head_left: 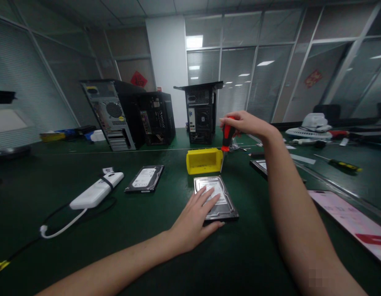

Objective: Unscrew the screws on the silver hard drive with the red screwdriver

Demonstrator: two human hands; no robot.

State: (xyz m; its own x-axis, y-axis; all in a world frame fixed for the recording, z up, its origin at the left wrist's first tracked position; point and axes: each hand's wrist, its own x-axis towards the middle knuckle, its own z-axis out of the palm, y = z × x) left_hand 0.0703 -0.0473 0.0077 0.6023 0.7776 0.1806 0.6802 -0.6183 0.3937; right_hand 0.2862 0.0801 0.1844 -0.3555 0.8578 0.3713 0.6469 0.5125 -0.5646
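My left hand (pixel 193 220) lies with fingers spread and stretched over a silver hard drive (pixel 225 201). Its fingertips touch the white label, and the thumb is by the near edge. My right hand (pixel 243 123) is wrapped round the red and black handle of a screwdriver (pixel 227 137). The shaft points down, its tip just beyond the drive's far edge, beside the right end of a yellow plastic tray (pixel 190 167). From this angle I cannot tell whether the tip touches the tray. A second hard drive (pixel 144 179) lies flat to the left.
Black computer cases (pixel 116 111) stand at the back. A white power bank (pixel 96 191) with cables lies left. To the right are a partly hidden hard drive (pixel 260 166), a yellow-black screwdriver (pixel 341 165), a pink-screened phone (pixel 347 218) and a white device (pixel 313 125).
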